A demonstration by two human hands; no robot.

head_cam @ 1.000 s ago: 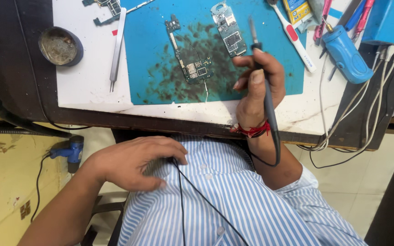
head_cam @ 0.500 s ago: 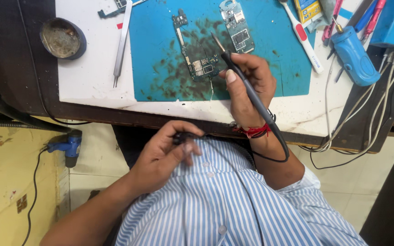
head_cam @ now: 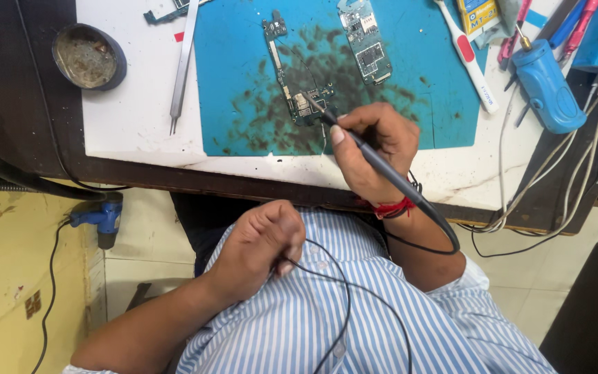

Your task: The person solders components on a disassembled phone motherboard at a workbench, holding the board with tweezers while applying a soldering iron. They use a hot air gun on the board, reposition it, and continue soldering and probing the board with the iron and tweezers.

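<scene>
At seven o'clock the left hand [head_cam: 257, 246] pinches the thin black cable [head_cam: 344, 298] against the striped shirt. Toward one o'clock the right hand [head_cam: 372, 149] holds the soldering iron [head_cam: 382, 170] pen-style, tip on the circuit board [head_cam: 306, 104] lying on the blue mat [head_cam: 243, 83]. Best to steady the wrist and keep the cable slack.

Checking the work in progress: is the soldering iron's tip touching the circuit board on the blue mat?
Touching. The head view shows the soldering iron, held in the right hand, with its tip resting on the circuit board.

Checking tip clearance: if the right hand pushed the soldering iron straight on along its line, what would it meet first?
The right hand aims the soldering iron up-left; its tip looks already at the circuit board, so probably that board, though contact is unclear.
</scene>
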